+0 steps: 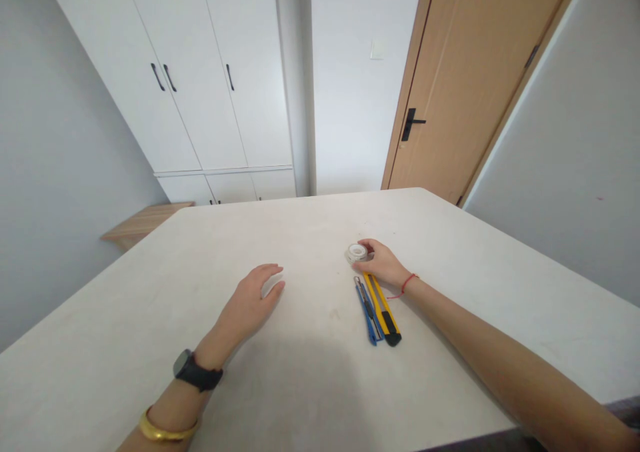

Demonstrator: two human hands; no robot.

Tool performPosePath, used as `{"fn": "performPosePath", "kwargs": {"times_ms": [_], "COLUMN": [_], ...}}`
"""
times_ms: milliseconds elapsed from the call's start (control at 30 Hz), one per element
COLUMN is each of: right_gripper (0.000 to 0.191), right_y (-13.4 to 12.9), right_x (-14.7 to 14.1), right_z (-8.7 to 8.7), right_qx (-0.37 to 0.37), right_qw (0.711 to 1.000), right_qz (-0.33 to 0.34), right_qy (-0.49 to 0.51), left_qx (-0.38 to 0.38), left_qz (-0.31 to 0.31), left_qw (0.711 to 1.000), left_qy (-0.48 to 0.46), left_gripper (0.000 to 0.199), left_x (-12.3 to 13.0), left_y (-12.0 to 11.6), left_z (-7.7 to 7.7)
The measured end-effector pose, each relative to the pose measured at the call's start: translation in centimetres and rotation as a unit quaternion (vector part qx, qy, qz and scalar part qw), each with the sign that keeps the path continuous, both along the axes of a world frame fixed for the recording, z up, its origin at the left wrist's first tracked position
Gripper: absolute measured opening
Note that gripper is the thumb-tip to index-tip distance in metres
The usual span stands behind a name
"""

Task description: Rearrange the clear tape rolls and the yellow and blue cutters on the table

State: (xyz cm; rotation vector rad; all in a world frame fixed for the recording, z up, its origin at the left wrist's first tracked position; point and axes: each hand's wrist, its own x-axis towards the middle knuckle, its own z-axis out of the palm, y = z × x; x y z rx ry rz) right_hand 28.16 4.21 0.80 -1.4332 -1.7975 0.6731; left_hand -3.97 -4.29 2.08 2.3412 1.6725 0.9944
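My right hand (pixel 384 263) has its thumb and fingers around the right side of a small roll of clear tape (pixel 357 251), which lies flat on the white table (pixel 310 372). Just below that hand lies a yellow utility knife (pixel 383 309) with a black end, its top partly under the palm. Close along its left side is a slimmer blue utility knife (pixel 369 313). My left hand (pixel 253 300) rests on the table to the left, holding nothing, with thumb and fingers apart.
Beyond the table's far edge stand a white wardrobe (pixel 210 119) and a wooden door (pixel 465 72) with a black handle (pixel 409 125). A low wooden surface (pixel 145 222) sits past the left edge. Grey walls are on both sides.
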Motion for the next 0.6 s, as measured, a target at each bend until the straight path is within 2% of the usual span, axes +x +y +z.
{"fn": "performPosePath", "kwargs": {"times_ms": [300, 600], "right_gripper": [0.040, 0.033], "right_y": [0.1, 0.0], "right_x": [0.1, 0.3], "right_z": [-0.1, 1.1], "right_qx": [0.011, 0.027], "right_qw": [1.000, 0.997], "right_qz": [-0.002, -0.011], "right_qy": [-0.018, -0.071], "left_qx": [0.004, -0.008], "left_qz": [0.004, 0.002], "left_qw": [1.000, 1.000], "left_qy": [0.003, 0.005], "left_gripper": [0.032, 0.032], "left_x": [-0.3, -0.3], "left_y": [0.0, 0.0], "left_z": [-0.1, -0.2]}}
